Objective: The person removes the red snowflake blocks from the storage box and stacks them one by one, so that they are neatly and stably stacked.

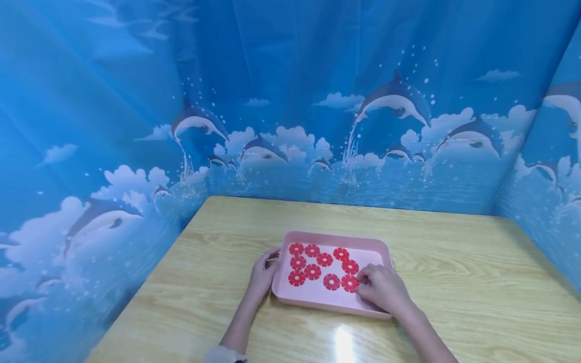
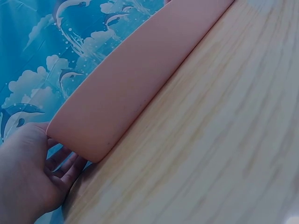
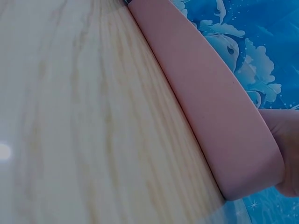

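A shallow pink tray (image 1: 322,300) sits on the table with several red notched interlocking discs (image 1: 324,259) lying flat inside. At the tray's left end, my left hand (image 1: 263,275) holds the outer wall with bent fingers. My right hand (image 1: 383,287) reaches over the right side of the tray, its thumb and fingers bent together at the edge of a red interlocking disc (image 1: 349,283). The fingertips hide part of that disc. Both wrist views show the tray's outer wall (image 2: 126,79), which hides the discs; the right hand (image 3: 287,149) is partly seen behind it.
The tray rests on a wood-grain table (image 1: 218,242). A blue curtain (image 1: 290,75) with dolphins and clouds stands along the table's back and sides. A bright light reflection lies on the tabletop in front of the tray.
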Action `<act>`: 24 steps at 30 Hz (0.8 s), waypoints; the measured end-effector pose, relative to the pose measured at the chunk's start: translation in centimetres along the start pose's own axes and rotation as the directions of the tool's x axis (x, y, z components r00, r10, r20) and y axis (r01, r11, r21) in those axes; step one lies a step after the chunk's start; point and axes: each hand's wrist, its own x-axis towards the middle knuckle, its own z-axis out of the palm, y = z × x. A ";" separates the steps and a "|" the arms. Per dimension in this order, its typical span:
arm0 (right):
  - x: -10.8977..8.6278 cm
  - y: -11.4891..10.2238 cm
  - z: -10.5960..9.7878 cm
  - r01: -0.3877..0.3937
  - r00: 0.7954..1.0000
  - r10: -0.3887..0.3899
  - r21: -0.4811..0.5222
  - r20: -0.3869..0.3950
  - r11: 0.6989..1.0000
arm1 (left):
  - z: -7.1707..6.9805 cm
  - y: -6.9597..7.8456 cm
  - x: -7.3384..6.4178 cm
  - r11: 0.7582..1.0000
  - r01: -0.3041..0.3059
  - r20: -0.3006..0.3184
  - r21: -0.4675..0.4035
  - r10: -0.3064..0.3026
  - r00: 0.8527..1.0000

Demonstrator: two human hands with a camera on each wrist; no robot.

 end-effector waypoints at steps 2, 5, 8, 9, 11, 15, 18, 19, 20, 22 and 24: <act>0.0 0.0 -0.1 -0.008 1.000 0.008 0.007 0.000 1.000 | 0.0 0.0 0.0 1.000 0.009 0.001 -0.010 -0.009 1.000; 0.0 0.0 -0.2 -0.027 1.000 0.027 0.027 -0.001 0.999 | 0.1 -0.1 0.0 1.000 0.005 0.000 -0.010 -0.005 1.000; -0.2 0.1 -0.3 -0.042 0.999 0.042 0.063 -0.012 0.997 | 0.2 -0.1 -0.1 1.000 -0.007 0.003 -0.003 0.007 1.000; -0.2 0.2 -0.3 -0.042 0.999 0.044 0.075 -0.019 0.996 | 0.2 -0.2 -0.1 1.000 -0.012 0.004 0.001 0.012 1.000; -0.4 0.2 -0.5 -0.041 0.998 0.045 0.100 -0.036 0.994 | 0.3 -0.1 -0.1 1.000 -0.023 0.005 0.008 0.023 1.000; -0.6 0.5 -1.0 -0.034 0.997 0.043 0.125 -0.071 0.992 | 0.3 0.0 -0.2 1.000 -0.010 -0.002 0.007 0.010 1.000; -0.6 0.7 -1.6 -0.050 0.995 0.062 0.139 -0.080 0.989 | 0.2 0.0 -0.1 1.000 -0.008 -0.006 0.004 0.008 1.000; -0.6 0.7 -1.9 -0.056 0.994 0.068 0.145 -0.081 0.988 | 0.2 0.0 -0.1 1.000 -0.004 -0.006 0.003 0.004 1.000; -0.6 0.8 -2.2 -0.060 0.994 0.074 0.151 -0.083 0.987 | 0.2 0.0 -0.1 1.000 -0.004 -0.006 0.002 0.004 1.000; -0.7 1.1 -2.8 -0.064 0.992 0.079 0.158 -0.095 0.985 | 0.1 0.0 0.0 1.000 -0.003 -0.004 0.002 0.003 1.000; -0.9 1.4 -3.4 -0.057 0.990 0.076 0.163 -0.115 0.985 | 0.0 0.0 0.0 1.000 0.003 -0.003 -0.003 -0.003 1.000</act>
